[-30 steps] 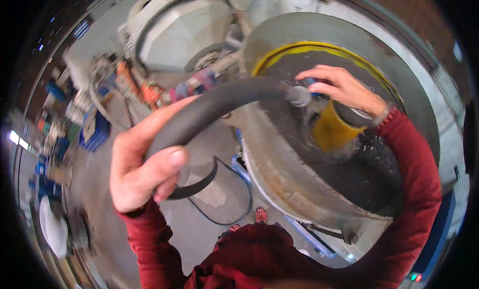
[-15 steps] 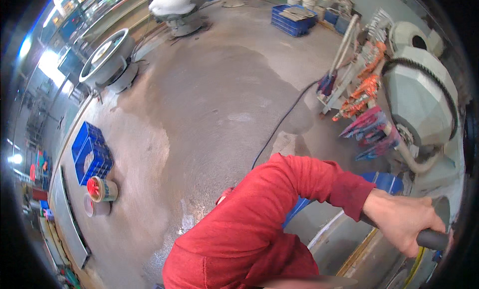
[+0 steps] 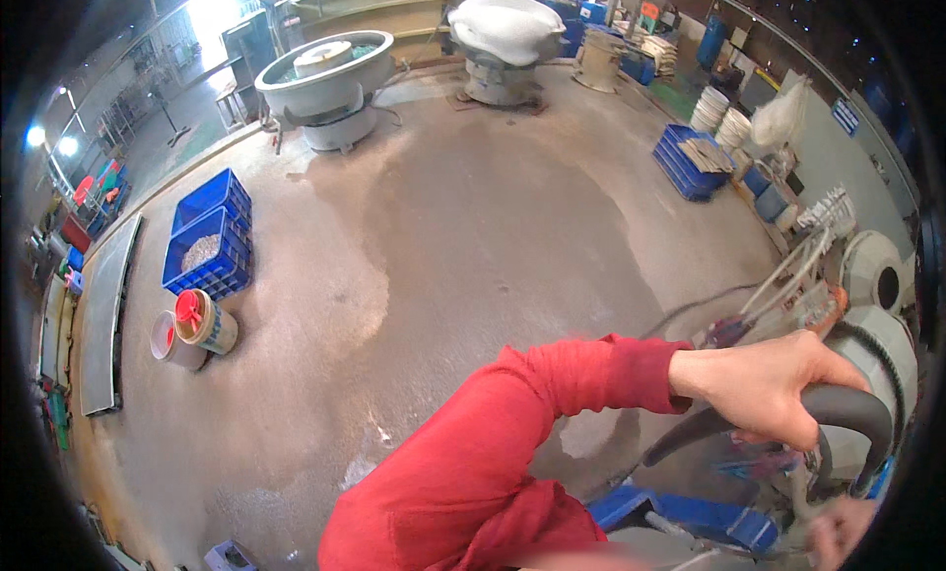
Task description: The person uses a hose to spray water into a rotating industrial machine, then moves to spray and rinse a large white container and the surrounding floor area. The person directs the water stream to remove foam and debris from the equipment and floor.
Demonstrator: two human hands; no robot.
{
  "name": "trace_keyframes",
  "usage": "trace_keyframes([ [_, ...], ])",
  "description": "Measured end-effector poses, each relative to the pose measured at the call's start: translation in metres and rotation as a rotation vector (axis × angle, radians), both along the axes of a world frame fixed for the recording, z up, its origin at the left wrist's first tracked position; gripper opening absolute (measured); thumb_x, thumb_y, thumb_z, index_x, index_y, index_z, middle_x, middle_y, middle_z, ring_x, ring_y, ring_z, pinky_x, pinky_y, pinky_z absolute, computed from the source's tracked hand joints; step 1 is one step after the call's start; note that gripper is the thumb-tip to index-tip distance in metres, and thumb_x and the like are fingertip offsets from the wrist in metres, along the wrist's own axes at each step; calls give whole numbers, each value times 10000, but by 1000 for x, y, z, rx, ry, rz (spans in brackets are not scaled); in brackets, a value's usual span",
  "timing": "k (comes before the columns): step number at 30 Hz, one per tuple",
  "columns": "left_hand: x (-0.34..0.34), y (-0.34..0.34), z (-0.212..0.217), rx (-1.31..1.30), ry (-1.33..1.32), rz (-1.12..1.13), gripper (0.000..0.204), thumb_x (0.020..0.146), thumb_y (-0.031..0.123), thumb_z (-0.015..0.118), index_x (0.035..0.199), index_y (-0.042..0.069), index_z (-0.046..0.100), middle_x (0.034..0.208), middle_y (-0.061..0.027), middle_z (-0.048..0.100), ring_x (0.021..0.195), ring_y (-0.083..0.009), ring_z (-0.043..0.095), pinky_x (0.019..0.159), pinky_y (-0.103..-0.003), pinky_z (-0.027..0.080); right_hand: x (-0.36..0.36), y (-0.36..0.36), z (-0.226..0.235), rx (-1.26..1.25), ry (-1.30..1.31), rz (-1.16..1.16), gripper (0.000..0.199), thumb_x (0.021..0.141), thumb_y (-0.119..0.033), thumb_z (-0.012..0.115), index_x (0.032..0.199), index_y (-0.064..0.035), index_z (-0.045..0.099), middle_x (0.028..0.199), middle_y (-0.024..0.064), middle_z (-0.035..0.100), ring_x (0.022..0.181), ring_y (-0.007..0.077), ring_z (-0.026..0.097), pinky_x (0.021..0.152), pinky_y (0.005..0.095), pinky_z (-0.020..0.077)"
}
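Note:
My left hand (image 3: 754, 379), at the end of a red sleeve (image 3: 463, 453), reaches across to the right. Its fingers are wrapped round a thick black curved bar (image 3: 852, 405) that resembles part of a wheel rim or a bent hose. Low at the right edge is my right hand (image 3: 843, 532), smeared by motion and only partly in view, so its fingers cannot be read. Below the bar lie a blue frame-like part (image 3: 719, 520) and a pale grey surface. Just beyond my left hand stands a pale faceted drum (image 3: 867, 349) with a dark toothed ring.
Damp concrete floor (image 3: 493, 246) spreads ahead. On the left are blue crates (image 3: 209, 261), two buckets (image 3: 205, 325) and a flat metal panel (image 3: 110, 315). Round bowl-shaped machines (image 3: 325, 73) stand at the back. A blue crate (image 3: 690, 167) and long-handled tools (image 3: 783, 275) are at right.
My view has swung upward and to the left, showing more of the back. My left hand still grips the black bar, whose curve now shows. My right hand shows more at the lower right.

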State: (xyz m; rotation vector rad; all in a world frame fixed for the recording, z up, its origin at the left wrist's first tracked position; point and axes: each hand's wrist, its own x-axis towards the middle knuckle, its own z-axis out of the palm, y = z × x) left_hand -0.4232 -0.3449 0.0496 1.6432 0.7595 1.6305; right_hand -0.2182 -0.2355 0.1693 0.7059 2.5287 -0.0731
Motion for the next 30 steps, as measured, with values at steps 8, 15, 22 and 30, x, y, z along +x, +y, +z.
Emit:
trace_keyframes([
  [8, -106, -84, -25, 310, 54, 144, 414, 578, 31, 568, 992, 6, 571, 702, -60, 587, 609, -110, 545, 537, -262, 433, -165, -93, -166, -181, 191, 389, 761, 749, -225, 661, 1326, 49, 247, 1349, 226, 305, 1257, 346, 276, 1035, 367, 215],
  [15, -193, -91, -53, 391, 248, 114, 414, 762, 100, 627, 1165, 65, 543, 957, -117, 640, 777, -232, 594, 677, -282, 452, -322, -116, -256, -646, 412, 587, 680, 732, -196, 670, 1249, 24, 287, 1276, 186, 305, 1179, 308, 293, 965, 377, 236],
  [22, -333, -18, -102, 414, 734, 559, 204, 801, 239, 523, 879, 53, 493, 747, -173, 556, 726, -371, 538, 595, -439, 411, -496, -76, -294, -718, 502, 613, 552, 760, -196, 635, 1147, 9, 300, 1161, 148, 315, 1072, 270, 298, 882, 357, 236],
  [30, -437, 107, -49, 667, 575, 355, 241, 811, 267, 515, 813, 30, 467, 723, -185, 525, 700, -372, 527, 578, -444, 405, -640, 33, -275, -577, 795, 382, 413, 791, -195, 594, 1031, -7, 315, 1028, 104, 327, 949, 227, 304, 788, 334, 237],
])
